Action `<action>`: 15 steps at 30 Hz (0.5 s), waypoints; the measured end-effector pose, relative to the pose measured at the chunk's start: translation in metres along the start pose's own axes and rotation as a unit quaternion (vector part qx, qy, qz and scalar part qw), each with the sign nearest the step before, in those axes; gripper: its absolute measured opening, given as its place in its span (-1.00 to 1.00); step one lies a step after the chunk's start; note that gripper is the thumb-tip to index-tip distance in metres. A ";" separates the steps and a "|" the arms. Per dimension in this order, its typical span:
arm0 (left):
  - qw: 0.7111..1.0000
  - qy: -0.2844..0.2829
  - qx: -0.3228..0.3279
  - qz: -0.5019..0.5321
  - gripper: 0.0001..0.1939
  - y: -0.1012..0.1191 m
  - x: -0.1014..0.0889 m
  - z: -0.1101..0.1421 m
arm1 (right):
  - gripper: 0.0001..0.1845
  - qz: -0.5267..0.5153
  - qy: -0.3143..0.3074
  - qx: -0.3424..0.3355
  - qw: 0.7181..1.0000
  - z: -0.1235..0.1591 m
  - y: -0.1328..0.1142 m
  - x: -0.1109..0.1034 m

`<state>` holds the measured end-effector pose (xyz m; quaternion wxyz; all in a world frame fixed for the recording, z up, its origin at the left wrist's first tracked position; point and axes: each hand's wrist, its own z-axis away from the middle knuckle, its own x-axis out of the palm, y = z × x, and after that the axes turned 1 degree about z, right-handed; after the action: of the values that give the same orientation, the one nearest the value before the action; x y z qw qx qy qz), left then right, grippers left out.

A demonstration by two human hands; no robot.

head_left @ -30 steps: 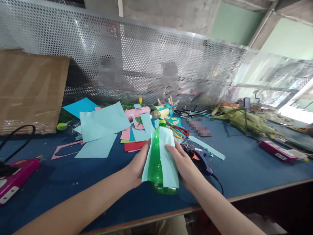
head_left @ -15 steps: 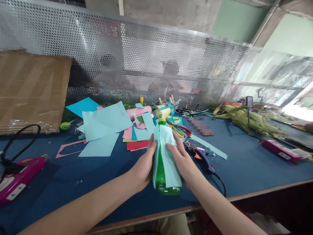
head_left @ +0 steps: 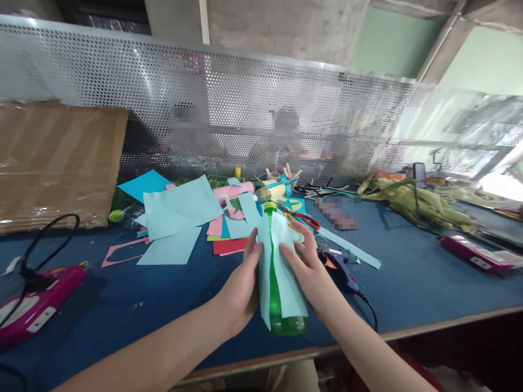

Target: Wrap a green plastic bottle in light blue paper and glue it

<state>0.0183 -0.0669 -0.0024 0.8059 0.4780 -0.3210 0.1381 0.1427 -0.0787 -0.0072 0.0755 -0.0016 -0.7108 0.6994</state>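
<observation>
Between my two hands is a green plastic bottle point(head_left: 288, 325) with a bright green cap, its neck pointing away from me. A sheet of light blue paper point(head_left: 288, 277) wraps around it, leaving a narrow strip of green showing down the front. My left hand point(head_left: 243, 280) presses the paper's left side against the bottle. On the other side my right hand point(head_left: 312, 269) holds the paper, thumb on its edge. Just right of that hand lies a dark blue glue gun point(head_left: 343, 272) with an orange trigger. Scissors with red handles point(head_left: 308, 220) lie beyond it.
Light blue paper sheets point(head_left: 175, 209) and coloured scraps lie left of the bottle. A pink power strip point(head_left: 44, 302) is at the left, another power strip point(head_left: 476, 255) at the right. Cardboard point(head_left: 61, 163) leans at the back left, before a perforated metal screen point(head_left: 245, 98). Dried husks point(head_left: 412, 201) lie right.
The bottle and both hands have shifted slightly toward me. My right fingers have lifted a little off the paper's far side. The view has tilted slightly.
</observation>
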 end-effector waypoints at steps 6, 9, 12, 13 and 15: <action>1.000 -0.006 -0.010 0.000 -0.42 -0.002 -0.003 0.012 | -0.50 0.044 -0.025 -0.059 0.997 0.005 -0.002 0.003; 0.999 -0.030 -0.022 0.020 -0.42 0.000 -0.002 0.018 | -0.56 0.077 -0.050 -0.063 0.994 0.006 -0.002 0.002; 0.998 -0.043 -0.014 0.044 -0.44 -0.002 -0.002 0.021 | -0.64 0.139 -0.059 -0.071 0.986 0.008 0.000 0.000; 0.998 -0.041 -0.014 0.050 -0.45 -0.004 -0.002 0.022 | -0.66 0.158 -0.058 -0.073 0.983 0.009 0.001 -0.001; 0.998 -0.028 -0.017 0.060 -0.46 -0.008 -0.002 0.021 | -0.68 0.186 -0.052 -0.082 0.978 0.011 0.002 -0.002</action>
<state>0.0130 -0.0887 -0.0027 0.7949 0.4479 -0.3738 0.1668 0.1430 -0.0896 -0.0091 -0.0935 -0.1036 -0.7560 0.6395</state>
